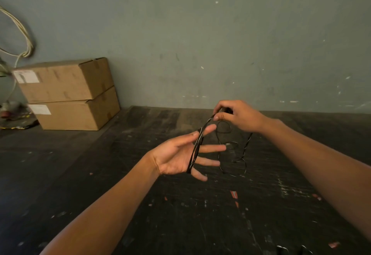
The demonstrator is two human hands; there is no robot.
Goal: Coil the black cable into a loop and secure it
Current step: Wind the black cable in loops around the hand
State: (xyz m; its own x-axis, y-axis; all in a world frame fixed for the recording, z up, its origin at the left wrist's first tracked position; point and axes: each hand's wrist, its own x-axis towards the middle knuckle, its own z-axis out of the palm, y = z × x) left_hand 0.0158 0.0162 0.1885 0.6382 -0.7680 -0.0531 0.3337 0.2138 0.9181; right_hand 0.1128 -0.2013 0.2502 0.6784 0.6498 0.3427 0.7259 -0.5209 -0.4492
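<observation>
Black cable (195,150) end hidden inside right hand (239,117) (closed around it). Loose strands right of left hand (176,158) blurred, path untraceable. Clutter left of cardboard boxes (68,94) blurred, cut by frame edge; box labels unreadable.

No legible text, brand, number or sign is present. Two white labels are visible, but their print is too blurred and too small to read: one label (26,76) is fixed to the upper cardboard box (66,80), and a second label (40,109) is fixed to the lower cardboard box (80,114) beneath it.
</observation>
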